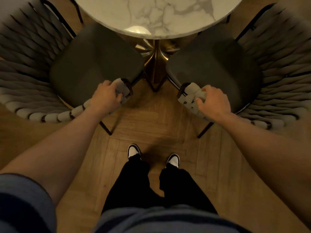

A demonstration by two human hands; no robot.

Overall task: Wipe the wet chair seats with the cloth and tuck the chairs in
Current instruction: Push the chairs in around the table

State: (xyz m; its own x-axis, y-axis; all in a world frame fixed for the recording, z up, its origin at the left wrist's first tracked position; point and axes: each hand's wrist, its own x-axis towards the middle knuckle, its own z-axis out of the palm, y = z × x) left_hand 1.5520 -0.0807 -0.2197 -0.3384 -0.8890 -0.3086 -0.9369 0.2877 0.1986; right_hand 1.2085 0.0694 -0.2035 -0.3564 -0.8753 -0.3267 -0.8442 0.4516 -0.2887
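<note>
Fingers: we've got both sets curled tight; the left hand (pixel 107 95) grasps the woven arm end of the left chair (pixel 50 68), the right hand (pixel 212 100) grasps the matching arm end of the right chair (pixel 262 68); neither palm is free.
Step in hand: we judge this the tucking-in; both chairs are held at once, angled toward the table (pixel 156 15), their front seat edges already just under its rim.
Cloth: we can't see it anywhere; not in either hand, not on a seat, not on the tabletop.
Next move: we reckon an even push on both arms, steering the seats further under the round top without knocking the pedestal (pixel 155 64) between them; the slim legs may drag on the wood floor (pixel 151 125).
Chair backs: broad curved wraps, thick grey padded cord woven over a dark frame; soft and bulgy under the grip.
Table: round top, white marble look with grey veining; smooth, with a bright glare spot near the front edge.
Left seat (pixel 94 64): dark, matte, flat with rounded corners; too dim for us to tell whether it's wet.
Right seat (pixel 212 64): same dark matte pad; wetness again not readable.
Pedestal: flared, shiny, brass-coloured metal.
</note>
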